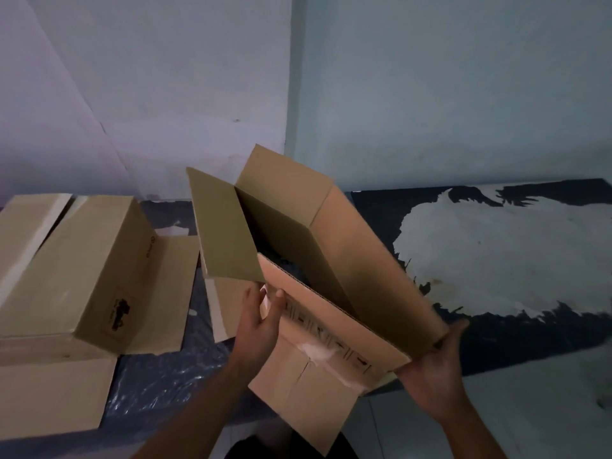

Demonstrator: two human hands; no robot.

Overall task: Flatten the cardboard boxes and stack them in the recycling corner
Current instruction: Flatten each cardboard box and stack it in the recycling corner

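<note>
Fingers (280,296) of the left hand (260,318) are laid nearly straight against the near wall of the open box (364,260) at its left corner. Those of the right hand (433,366) are curled round its right corner, so the box is held tilted over the table (496,246). Flattening is judged to be in hand: the bottom looks opened, with a flap (304,402) hanging below, so opposite corners should be pressed together next. Stiff brown corrugated board with torn tape (318,351) is seen. Left of it, a second box (82,270) is lying on crinkled plastic sheet (159,385).
</note>
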